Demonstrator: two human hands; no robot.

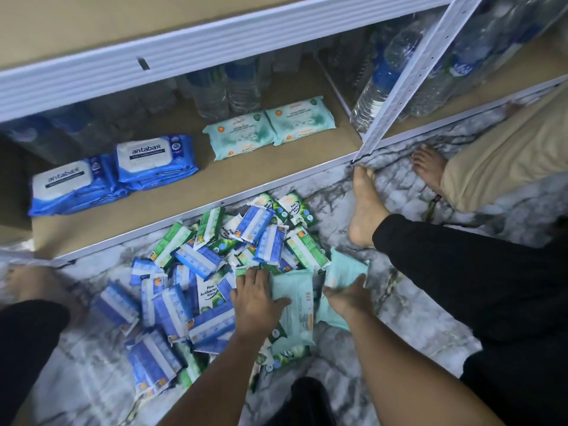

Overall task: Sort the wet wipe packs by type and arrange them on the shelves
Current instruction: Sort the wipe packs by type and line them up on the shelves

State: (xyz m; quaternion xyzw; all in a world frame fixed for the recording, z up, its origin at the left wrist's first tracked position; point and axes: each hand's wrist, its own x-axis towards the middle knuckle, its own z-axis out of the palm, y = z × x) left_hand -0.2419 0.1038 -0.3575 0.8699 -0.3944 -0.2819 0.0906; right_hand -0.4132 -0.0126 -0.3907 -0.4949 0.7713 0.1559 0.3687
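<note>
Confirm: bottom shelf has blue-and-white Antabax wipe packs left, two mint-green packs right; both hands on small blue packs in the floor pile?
No. Head view: the left hand rests on a mint-green plastic wipe pack and the right hand grips a second mint-green pack, not small blue ones. Bottom shelf is right.

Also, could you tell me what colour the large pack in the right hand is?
Pale mint green; the head view shows the large pack best.
</note>
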